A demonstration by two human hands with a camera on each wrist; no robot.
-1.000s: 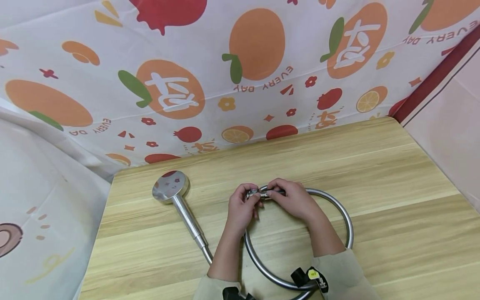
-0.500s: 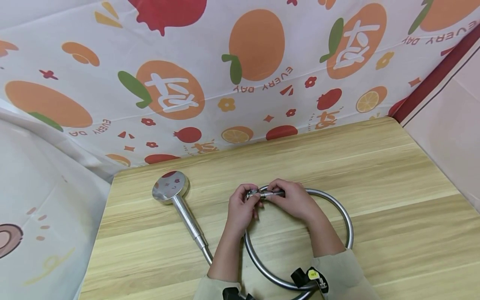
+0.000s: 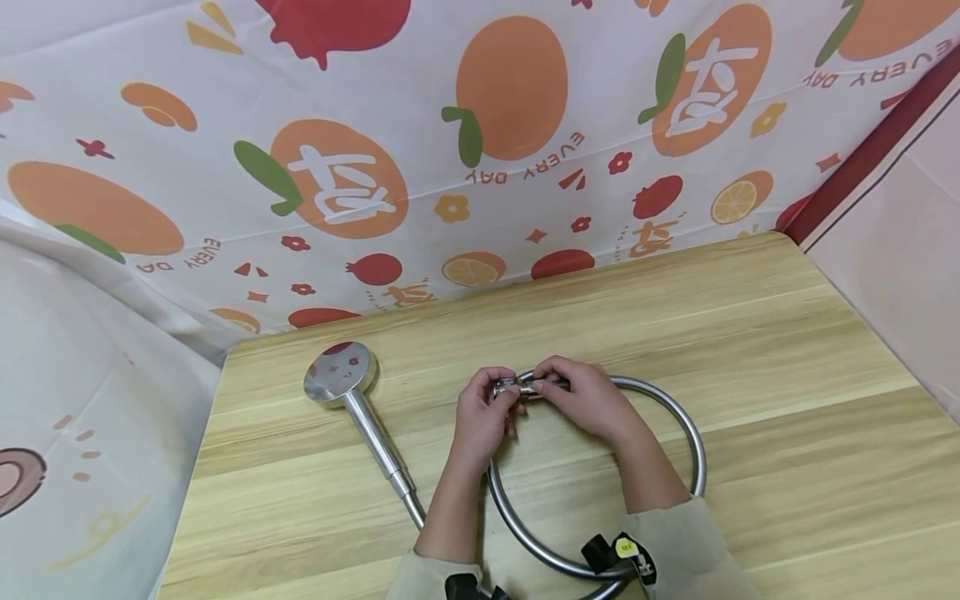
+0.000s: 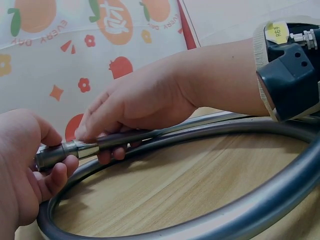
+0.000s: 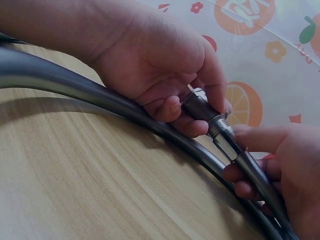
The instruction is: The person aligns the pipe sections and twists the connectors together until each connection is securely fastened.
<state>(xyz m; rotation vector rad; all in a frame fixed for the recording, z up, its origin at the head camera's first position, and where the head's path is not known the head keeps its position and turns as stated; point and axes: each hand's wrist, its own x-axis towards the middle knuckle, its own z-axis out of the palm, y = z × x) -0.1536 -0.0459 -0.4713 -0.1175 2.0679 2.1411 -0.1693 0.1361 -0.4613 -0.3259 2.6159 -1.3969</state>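
Observation:
In the head view my left hand (image 3: 483,417) and right hand (image 3: 588,400) meet over a coiled metal shower hose (image 3: 517,521). The left fingers pinch a short silvery cylindrical fitting (image 5: 199,104), seen close in the right wrist view. Screw threads (image 5: 219,128) show between that fitting and the shiny collar (image 5: 228,147) at the hose's end. My right thumb and fingers pinch the hose end beside this collar. Fitting and collar lie in one line; how deep the threads sit is hidden. To the left lies a round chrome shower head (image 3: 341,372) with its handle.
The wooden table (image 3: 787,358) carries everything. A fruit-printed cloth (image 3: 420,150) hangs behind its back edge, and a pale cloth (image 3: 97,400) hangs on the left. The hose loops beneath both forearms. A wrist camera (image 3: 597,552) sits on the right cuff.
The right thumb and fingers shift slightly back along the hose end, then forward toward the collar again. The left hand, shower head and hose loop stay where they are.

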